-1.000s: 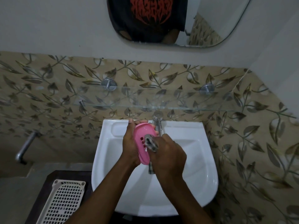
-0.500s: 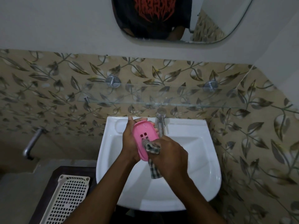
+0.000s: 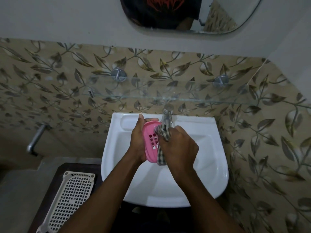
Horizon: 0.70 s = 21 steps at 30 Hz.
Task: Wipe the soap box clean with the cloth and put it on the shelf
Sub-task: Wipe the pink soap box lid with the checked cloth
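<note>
Above white ceramic basin [image 3: 210, 165], below clear glass shelf [image 3: 185, 98]: left hand [image 3: 137, 142] clasping light, rigid, probably slippery pink slotted plastic soap box [image 3: 150, 142] by its long edges; right hand [image 3: 178, 148] pinching soft checked cloth [image 3: 164, 132].

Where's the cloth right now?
In the head view, the checked cloth is bunched in the right hand, pressed against the pink soap box over the white sink.

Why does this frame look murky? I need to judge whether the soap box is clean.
Head view: dim, flat light with soft grain; wide-angle bending curves the glass shelf and wall edges; slight glare on the sink rim; the pink soap box is fairly sharp, but the checked cloth hides part of it.
</note>
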Motion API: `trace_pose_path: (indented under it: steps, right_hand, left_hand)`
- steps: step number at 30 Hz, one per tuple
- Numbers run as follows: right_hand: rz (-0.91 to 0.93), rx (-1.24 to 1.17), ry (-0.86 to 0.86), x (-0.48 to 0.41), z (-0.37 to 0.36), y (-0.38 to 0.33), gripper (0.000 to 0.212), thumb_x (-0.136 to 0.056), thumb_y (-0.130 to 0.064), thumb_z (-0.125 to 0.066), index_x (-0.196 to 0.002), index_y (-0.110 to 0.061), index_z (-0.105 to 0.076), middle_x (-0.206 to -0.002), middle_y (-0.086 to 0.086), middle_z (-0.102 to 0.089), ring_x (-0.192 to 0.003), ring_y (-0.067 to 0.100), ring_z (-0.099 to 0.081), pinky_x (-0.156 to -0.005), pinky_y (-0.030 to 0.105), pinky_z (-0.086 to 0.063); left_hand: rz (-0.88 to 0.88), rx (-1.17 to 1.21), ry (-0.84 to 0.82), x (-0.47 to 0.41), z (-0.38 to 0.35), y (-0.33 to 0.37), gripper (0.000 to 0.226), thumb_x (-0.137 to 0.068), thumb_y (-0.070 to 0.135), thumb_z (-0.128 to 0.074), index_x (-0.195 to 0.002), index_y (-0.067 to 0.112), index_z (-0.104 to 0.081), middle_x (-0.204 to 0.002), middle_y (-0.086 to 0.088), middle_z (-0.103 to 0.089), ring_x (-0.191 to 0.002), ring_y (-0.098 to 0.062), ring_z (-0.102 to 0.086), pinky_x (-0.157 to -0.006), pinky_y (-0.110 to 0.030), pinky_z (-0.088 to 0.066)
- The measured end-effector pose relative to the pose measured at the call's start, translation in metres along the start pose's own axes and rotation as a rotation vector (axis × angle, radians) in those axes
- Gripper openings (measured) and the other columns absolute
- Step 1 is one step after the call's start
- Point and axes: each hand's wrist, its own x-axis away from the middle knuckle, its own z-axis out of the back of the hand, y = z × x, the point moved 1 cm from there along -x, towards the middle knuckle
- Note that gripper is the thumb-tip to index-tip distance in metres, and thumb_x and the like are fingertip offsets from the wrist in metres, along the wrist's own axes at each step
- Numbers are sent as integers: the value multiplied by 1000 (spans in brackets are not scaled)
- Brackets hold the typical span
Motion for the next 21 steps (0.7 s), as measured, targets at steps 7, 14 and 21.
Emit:
trace_pose_path:
  steps: [7,14,21]
  right_hand:
    - [136,-149,-86,7,-4,-23,20,-85,-38,-67,-98,-23,-71,-92,-4,-72,-80,14,-68,-70,22,-47]
    - [206,-2,13,-2,-6,0,20,-75,-37,-79,-83,-20,-72,-72,-2,-68,-56,17,-65,-56,26,-51]
    - [151,-6,57,-6,-7,-3,17,-79,-39,-74,-81,-23,-70,-69,-4,-65,-53,15,-61,-53,24,-49]
  left_hand:
    - [-45,78,-47,5,6,-3,65,-91,64,-41,-91,8,-72,-89,-18,-72,-82,-29,-70,-84,-40,-53]
    - [-21,-44,9,7,4,0,69,-91,67,-32,-102,10,-68,-97,-17,-71,-87,-29,-68,-76,-38,-57]
    - [-50,-175,-41,5,3,-3,60,-97,58,-32,-90,12,-70,-80,-10,-74,-73,-21,-71,-65,-32,-56]
